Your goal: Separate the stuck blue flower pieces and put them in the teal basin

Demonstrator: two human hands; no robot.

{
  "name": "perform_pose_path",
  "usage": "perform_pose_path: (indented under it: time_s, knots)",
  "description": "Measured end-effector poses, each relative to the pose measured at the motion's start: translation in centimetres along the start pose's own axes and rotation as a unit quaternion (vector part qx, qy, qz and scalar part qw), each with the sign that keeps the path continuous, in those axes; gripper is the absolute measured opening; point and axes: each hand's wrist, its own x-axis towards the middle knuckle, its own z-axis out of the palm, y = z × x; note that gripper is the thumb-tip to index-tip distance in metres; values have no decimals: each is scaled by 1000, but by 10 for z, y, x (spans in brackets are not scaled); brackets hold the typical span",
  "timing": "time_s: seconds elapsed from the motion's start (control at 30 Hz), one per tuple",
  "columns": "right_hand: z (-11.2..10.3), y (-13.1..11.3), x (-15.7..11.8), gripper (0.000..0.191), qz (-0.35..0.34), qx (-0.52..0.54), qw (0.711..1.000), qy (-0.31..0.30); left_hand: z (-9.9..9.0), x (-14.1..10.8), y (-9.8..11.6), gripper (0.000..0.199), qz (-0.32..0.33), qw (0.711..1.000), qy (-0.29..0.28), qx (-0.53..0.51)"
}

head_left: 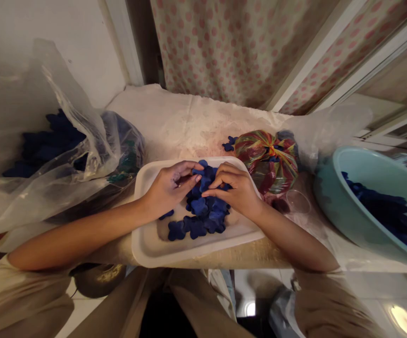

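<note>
Both my hands meet above a white tray (147, 244) that holds a heap of blue flower-shaped pieces (199, 206). Between thumb and fingers, my left hand (170, 185) pinches one blue flower-shaped piece (206, 176) by its left side. My right hand (236, 188) is closed in a pinch at the right edge of the same piece, its fingertips close together. Whether the right fingertips grip that piece or another one under it is hard to see. More pieces lie loose in the front of the tray.
At left stands a clear plastic bag (97, 159) of blue pieces. Right of the tray sit a tied red-yellow striped bag (268, 159) and a small clear round lid or cup (297, 202). A teal basin (330, 197) with dark blue pieces stands far right. A dotted curtain (224, 47) hangs behind.
</note>
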Motion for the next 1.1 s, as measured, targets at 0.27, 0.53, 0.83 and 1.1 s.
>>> perform_pose_path:
  time_s: [0.27, 0.53, 0.83, 1.1]
  knots:
    - [-2, -4, 0, 21, 23, -45, 999, 11, -1, 1, -1, 22, -7, 1000, -10, -7]
    - [-1, -1, -3, 12, -13, -44, 998, 34, 1, -1, -2, 22, -11, 999, -25, -41]
    - [-1, -1, -1, 27, 3, -34, 999, 22, -1, 1, -2, 22, -13, 1000, 0, 1]
    - [-2, -5, -1, 18, 30, -63, 997, 18, 0, 1, -3, 24, -20, 1000, -10, -18]
